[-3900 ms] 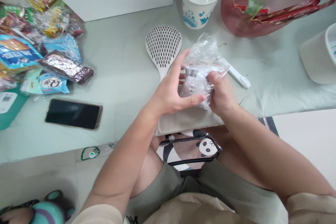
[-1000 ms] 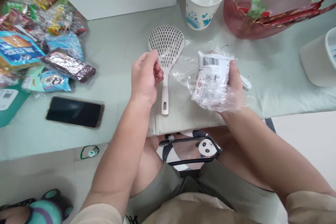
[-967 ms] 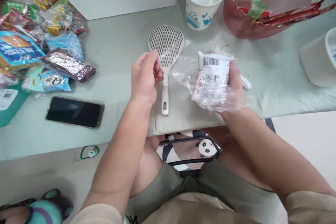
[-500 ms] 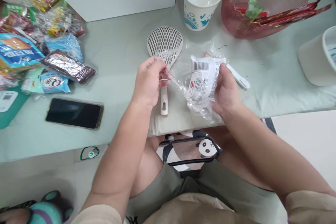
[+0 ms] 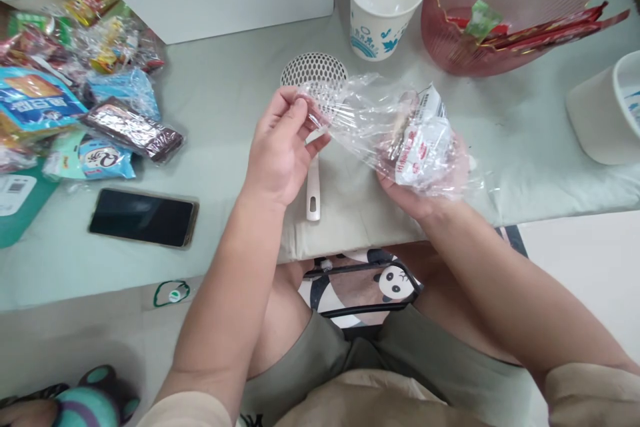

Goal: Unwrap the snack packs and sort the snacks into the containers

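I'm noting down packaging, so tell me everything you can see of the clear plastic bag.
The clear plastic bag looks thin, glossy and heavily creased. It is stretched between the hands: the left hand pinches one end, while the other end lies crumpled about the white printed packet in the right hand. Part passes in front of the perforated skimmer, which shows through. Whether its mouth is open is unclear.

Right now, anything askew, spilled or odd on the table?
Mildly: red packets jut out of the bowl, and the wrap pinched in the left hand is crumpled. No spill visible.
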`<state>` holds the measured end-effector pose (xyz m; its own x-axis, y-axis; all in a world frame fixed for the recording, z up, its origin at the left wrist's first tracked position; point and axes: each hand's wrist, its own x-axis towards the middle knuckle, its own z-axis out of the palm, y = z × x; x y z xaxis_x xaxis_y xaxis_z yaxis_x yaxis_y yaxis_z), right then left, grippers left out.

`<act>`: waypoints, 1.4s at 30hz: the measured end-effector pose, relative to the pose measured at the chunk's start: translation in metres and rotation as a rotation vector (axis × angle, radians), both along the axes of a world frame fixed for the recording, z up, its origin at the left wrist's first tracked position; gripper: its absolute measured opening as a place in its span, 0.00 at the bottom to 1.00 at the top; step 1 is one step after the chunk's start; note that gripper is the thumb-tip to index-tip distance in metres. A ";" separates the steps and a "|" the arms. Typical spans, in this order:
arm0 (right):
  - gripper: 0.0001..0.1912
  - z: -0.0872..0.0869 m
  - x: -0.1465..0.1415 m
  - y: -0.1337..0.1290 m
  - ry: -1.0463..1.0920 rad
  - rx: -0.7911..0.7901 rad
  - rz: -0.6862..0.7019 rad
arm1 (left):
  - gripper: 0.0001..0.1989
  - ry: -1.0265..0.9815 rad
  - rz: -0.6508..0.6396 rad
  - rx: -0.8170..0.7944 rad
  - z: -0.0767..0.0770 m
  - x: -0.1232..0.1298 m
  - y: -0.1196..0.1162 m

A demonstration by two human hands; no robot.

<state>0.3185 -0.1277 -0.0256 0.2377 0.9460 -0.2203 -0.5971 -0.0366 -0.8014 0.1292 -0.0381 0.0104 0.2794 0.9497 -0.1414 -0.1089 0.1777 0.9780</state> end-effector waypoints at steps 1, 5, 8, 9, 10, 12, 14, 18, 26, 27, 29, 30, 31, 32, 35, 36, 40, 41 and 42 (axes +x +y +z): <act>0.19 0.000 -0.002 -0.001 0.042 -0.027 -0.004 | 0.07 -0.061 -0.017 -0.014 0.005 0.000 -0.002; 0.18 0.001 -0.014 -0.002 0.156 -0.097 0.094 | 0.17 -0.081 -0.217 0.034 0.020 -0.003 -0.007; 0.22 0.001 -0.026 -0.002 0.146 -0.117 0.167 | 0.20 -0.107 -0.269 0.051 0.027 -0.005 -0.009; 0.24 0.001 -0.029 -0.002 0.142 -0.124 0.181 | 0.21 -0.144 -0.257 0.037 0.030 -0.005 -0.010; 0.26 0.000 -0.032 -0.002 0.143 -0.131 0.194 | 0.22 -0.173 -0.243 0.019 0.032 -0.005 -0.011; 0.28 -0.002 -0.036 -0.002 0.165 -0.134 0.193 | 0.23 -0.170 -0.224 0.013 0.035 -0.004 -0.012; 0.30 -0.004 -0.039 -0.002 0.197 -0.137 0.157 | 0.23 -0.098 -0.212 0.051 0.038 -0.004 -0.012; 0.40 -0.007 -0.039 -0.003 0.220 -0.142 0.129 | 0.23 -0.042 -0.169 0.133 0.037 -0.008 -0.011; 0.44 -0.001 -0.032 -0.009 0.253 -0.093 0.262 | 0.25 -0.138 -0.118 0.154 0.031 -0.016 -0.010; 0.42 0.000 -0.032 -0.009 0.246 -0.096 0.271 | 0.24 -0.163 -0.139 0.152 0.032 -0.015 -0.010; 0.39 0.000 -0.034 -0.010 0.241 -0.117 0.279 | 0.23 -0.174 -0.186 0.150 0.033 -0.013 -0.012; 0.39 -0.001 -0.035 -0.010 0.240 -0.130 0.280 | 0.24 -0.158 -0.196 0.150 0.034 -0.012 -0.012; 0.39 -0.001 -0.036 -0.011 0.233 -0.145 0.281 | 0.25 -0.142 -0.194 0.148 0.035 -0.011 -0.012; 0.38 -0.002 -0.037 -0.011 0.219 -0.162 0.276 | 0.26 -0.143 -0.179 0.144 0.036 -0.010 -0.012; 0.33 -0.002 -0.038 -0.011 0.184 -0.221 0.240 | 0.30 -0.299 -0.118 0.110 0.039 -0.011 -0.011; 0.32 -0.001 -0.038 -0.011 0.186 -0.233 0.229 | 0.31 -0.353 -0.092 0.088 0.041 -0.012 -0.009; 0.29 0.005 -0.037 -0.009 0.247 -0.185 0.195 | 0.31 -0.462 0.071 0.007 0.048 -0.017 -0.004; 0.28 0.007 -0.036 -0.008 0.261 -0.170 0.182 | 0.31 -0.489 0.104 -0.002 0.049 -0.020 -0.002; 0.27 0.008 -0.036 -0.008 0.274 -0.161 0.168 | 0.30 -0.511 0.127 -0.007 0.049 -0.022 -0.001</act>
<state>0.2829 -0.1354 -0.0176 -0.0066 0.9149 -0.4036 -0.7638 -0.2651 -0.5885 0.1073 -0.0392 0.0592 0.1969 0.9801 -0.0240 -0.5929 0.1385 0.7933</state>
